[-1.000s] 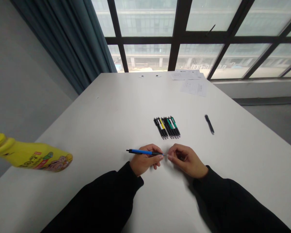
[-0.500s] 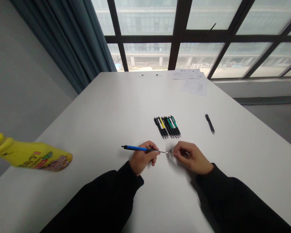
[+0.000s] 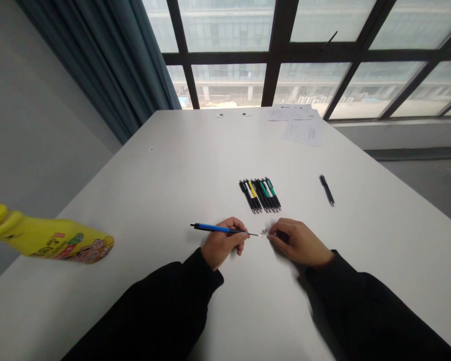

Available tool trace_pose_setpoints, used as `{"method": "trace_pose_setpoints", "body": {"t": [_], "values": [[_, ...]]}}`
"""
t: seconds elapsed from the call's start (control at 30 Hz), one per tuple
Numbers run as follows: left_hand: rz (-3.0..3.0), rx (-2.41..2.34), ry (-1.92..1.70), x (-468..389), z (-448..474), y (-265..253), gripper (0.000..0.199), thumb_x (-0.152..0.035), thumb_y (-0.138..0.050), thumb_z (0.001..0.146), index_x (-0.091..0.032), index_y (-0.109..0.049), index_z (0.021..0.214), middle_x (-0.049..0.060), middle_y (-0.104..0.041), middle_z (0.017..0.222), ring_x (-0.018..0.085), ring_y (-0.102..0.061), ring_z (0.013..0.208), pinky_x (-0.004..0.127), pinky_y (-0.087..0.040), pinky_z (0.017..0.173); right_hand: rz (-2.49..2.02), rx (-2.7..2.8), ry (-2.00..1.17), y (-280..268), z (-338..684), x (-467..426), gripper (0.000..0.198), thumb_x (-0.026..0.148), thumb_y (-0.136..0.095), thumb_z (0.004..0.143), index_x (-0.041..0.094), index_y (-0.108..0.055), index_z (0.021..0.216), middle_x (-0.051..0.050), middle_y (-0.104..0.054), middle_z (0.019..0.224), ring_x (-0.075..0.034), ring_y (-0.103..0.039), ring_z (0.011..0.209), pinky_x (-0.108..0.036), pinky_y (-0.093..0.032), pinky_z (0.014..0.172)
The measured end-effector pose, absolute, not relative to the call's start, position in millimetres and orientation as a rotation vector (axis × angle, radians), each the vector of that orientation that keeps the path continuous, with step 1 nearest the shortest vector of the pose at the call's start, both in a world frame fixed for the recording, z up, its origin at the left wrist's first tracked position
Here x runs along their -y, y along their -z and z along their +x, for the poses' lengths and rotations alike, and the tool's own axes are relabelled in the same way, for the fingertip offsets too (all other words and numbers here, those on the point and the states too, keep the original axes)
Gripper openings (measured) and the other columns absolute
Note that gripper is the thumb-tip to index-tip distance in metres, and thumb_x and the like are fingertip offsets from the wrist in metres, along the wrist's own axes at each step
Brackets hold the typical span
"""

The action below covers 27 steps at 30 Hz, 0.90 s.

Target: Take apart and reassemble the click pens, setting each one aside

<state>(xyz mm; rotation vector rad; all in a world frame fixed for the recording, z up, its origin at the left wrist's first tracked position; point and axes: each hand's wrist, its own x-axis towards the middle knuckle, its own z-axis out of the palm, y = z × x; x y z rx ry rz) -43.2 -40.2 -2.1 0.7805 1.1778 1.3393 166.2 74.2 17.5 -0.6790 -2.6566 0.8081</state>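
Note:
My left hand is closed around a blue and black ballpoint pen, held nearly level with its button end to the left. A thin bare refill sticks out of the pen's right end, with no tip cone around it. Just right of the refill's point, my right hand has thumb and forefinger pinched together low over the table. Whatever lies between those fingertips is too small to name. Beside them are tiny shiny pieces, whose kind I cannot make out.
A row of several pens lies beyond my hands on the white table. One black pen lies apart to the right. A yellow bottle is at the left. Paper sheets lie at the far edge by the window.
My right hand's fingers have drawn closer together, near the refill's point. The left hand still holds the pen almost unmoved. The whole view has shifted slightly.

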Motion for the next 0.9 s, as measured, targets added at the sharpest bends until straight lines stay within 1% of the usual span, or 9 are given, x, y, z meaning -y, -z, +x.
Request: {"method": "trace_pose_setpoints", "body": {"t": [0.23, 0.43, 0.77, 0.9], "values": [[0.792, -1.208, -1.321, 40.6, -43.1, 0.0, 0.018, -0.026, -0.072, 0.074, -0.015, -0.059, 0.081, -0.003, -0.06, 0.053, 0.007, -0.048, 0.042, 0.019, -0.034, 0.043, -0.713, 2.644, -0.776, -18.4, 166.1, -74.1, 0.014, 0.027, -0.06, 0.091, 0.016, -0.069, 0.09, -0.006, -0.065, 0.08, -0.019, -0.059, 0.071, -0.031, -0.045, 0.066], [0.772, -1.218, -1.315, 40.4, -41.6, -4.2, 0.02, -0.027, -0.073, 0.072, -0.015, -0.058, 0.079, -0.003, -0.059, 0.052, 0.008, -0.048, 0.042, 0.019, -0.035, 0.044, -0.682, 2.608, -0.807, -18.4, 165.8, -74.2, 0.014, 0.025, -0.059, 0.092, 0.017, -0.07, 0.09, -0.007, -0.068, 0.082, -0.019, -0.061, 0.074, -0.032, -0.047, 0.07], [0.77, -1.214, -1.316, 40.2, -42.2, -0.1, 0.021, -0.028, -0.073, 0.073, -0.015, -0.059, 0.079, -0.003, -0.059, 0.054, 0.007, -0.049, 0.043, 0.019, -0.036, 0.043, -0.698, 2.63, -0.784, -17.5, 166.9, -75.7, 0.014, 0.026, -0.059, 0.092, 0.017, -0.069, 0.09, -0.007, -0.067, 0.082, -0.02, -0.061, 0.073, -0.032, -0.047, 0.069], [0.8, -1.217, -1.303, 40.0, -42.7, 1.2, 0.026, -0.031, -0.077, 0.072, -0.015, -0.059, 0.082, -0.002, -0.061, 0.056, 0.008, -0.051, 0.044, 0.019, -0.038, 0.044, -0.634, 2.581, -0.737, -20.6, 169.6, -73.1, 0.016, 0.029, -0.058, 0.093, 0.018, -0.069, 0.098, -0.007, -0.064, 0.083, -0.019, -0.06, 0.073, -0.032, -0.047, 0.069]]}}
